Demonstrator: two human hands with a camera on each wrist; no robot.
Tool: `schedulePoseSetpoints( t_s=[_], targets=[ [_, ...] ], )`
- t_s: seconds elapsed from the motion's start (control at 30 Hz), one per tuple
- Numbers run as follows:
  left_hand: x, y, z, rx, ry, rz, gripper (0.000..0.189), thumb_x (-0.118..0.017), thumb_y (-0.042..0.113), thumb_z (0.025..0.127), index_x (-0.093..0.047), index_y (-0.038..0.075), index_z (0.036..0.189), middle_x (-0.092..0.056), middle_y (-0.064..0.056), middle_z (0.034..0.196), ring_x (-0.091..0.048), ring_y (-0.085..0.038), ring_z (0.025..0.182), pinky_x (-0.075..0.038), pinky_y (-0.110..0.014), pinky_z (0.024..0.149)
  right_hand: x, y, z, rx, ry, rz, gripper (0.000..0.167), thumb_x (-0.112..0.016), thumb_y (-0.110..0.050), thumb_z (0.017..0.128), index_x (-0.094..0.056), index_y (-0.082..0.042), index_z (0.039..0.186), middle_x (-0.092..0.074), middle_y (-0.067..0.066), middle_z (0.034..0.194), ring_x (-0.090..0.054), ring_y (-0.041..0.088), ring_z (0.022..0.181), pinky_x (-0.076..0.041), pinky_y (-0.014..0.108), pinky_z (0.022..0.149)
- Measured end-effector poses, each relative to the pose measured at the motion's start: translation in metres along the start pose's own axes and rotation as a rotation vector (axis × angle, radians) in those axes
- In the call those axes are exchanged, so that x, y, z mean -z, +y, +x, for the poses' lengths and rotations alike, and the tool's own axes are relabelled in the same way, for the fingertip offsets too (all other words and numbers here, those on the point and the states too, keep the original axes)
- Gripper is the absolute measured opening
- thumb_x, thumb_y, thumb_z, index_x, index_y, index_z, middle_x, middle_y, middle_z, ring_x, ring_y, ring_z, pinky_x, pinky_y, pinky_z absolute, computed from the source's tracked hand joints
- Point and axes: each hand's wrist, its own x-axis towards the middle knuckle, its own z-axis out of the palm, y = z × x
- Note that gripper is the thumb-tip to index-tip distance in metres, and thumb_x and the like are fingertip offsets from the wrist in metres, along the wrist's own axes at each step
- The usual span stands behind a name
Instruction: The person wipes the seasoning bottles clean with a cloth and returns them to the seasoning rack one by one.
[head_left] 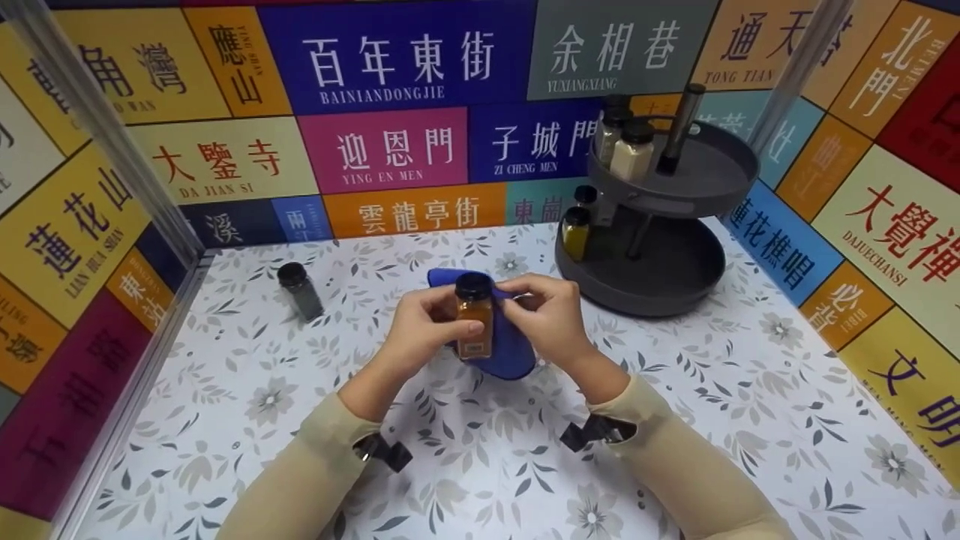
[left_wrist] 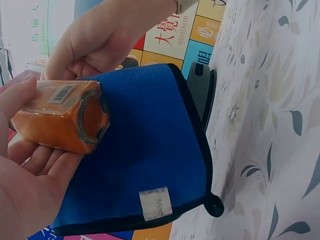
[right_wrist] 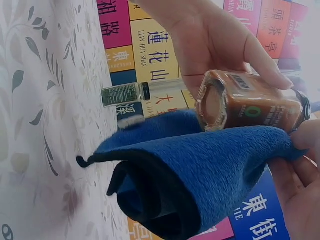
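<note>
In the head view my left hand grips a square glass spice jar with orange-brown contents and a black lid, held upright above the table. My right hand pinches a blue cloth with dark edging beside the jar's lid. The cloth hangs down behind and to the right of the jar. Seen from the left wrist, the jar shows its base and a barcode label, with the cloth spread behind it. From the right wrist, the cloth hangs folded in front of the jar.
A jar of dark green contents stands on the table at the left. A black two-tier round rack stands at the back right, with light-coloured jars above and a yellow jar below. Printed panels wall the flowered tabletop.
</note>
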Motion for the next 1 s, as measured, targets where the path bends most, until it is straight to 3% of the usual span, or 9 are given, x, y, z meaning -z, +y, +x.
schedulePoseSetpoints(
  t_s=[0.23, 0.47, 0.83, 1.0],
  targets=[
    [0.008, 0.004, 0.000, -0.023, 0.119, -0.071, 0.031, -0.087, 0.011, 0.086, -0.081, 0.007, 0.116, -0.075, -0.004, 0.087, -0.067, -0.017, 0.079, -0.057, -0.028, 0.073, -0.009, 0.002, -0.005, -0.023, -0.066, -0.037, 0.018, -0.076, 0.011, 0.085, -0.084, -0.002, 0.094, -0.081, 0.015, 0.090, -0.079, 0.023, 0.077, -0.064, 0.025, 0.068],
    [0.011, 0.010, 0.002, -0.007, 0.208, -0.140, 0.036, -0.084, 0.006, 0.083, -0.079, 0.000, 0.118, -0.078, 0.000, 0.090, -0.069, -0.014, 0.081, -0.058, -0.027, 0.076, -0.015, 0.003, -0.010, -0.062, -0.095, -0.060, 0.015, -0.077, 0.008, 0.084, -0.084, -0.003, 0.091, -0.081, 0.013, 0.089, -0.078, 0.023, 0.074, -0.063, 0.027, 0.065],
    [0.010, 0.008, 0.003, 0.010, 0.317, -0.149, 0.037, -0.085, 0.003, 0.083, -0.078, -0.002, 0.119, -0.080, -0.003, 0.093, -0.072, -0.015, 0.083, -0.061, -0.026, 0.076, -0.017, 0.000, -0.013, 0.050, -0.078, -0.120, 0.020, -0.078, 0.008, 0.080, -0.086, -0.006, 0.091, -0.081, 0.007, 0.085, -0.073, 0.012, 0.069, -0.062, 0.025, 0.064],
    [0.005, 0.005, 0.004, 0.036, 0.302, -0.138, 0.035, -0.086, 0.004, 0.083, -0.078, -0.003, 0.116, -0.079, -0.004, 0.091, -0.071, -0.014, 0.082, -0.060, -0.026, 0.075, -0.012, -0.004, -0.011, 0.078, -0.069, -0.118, 0.023, -0.077, 0.011, 0.080, -0.086, -0.007, 0.093, -0.082, 0.007, 0.086, -0.075, 0.014, 0.070, -0.062, 0.023, 0.065]
  ],
)
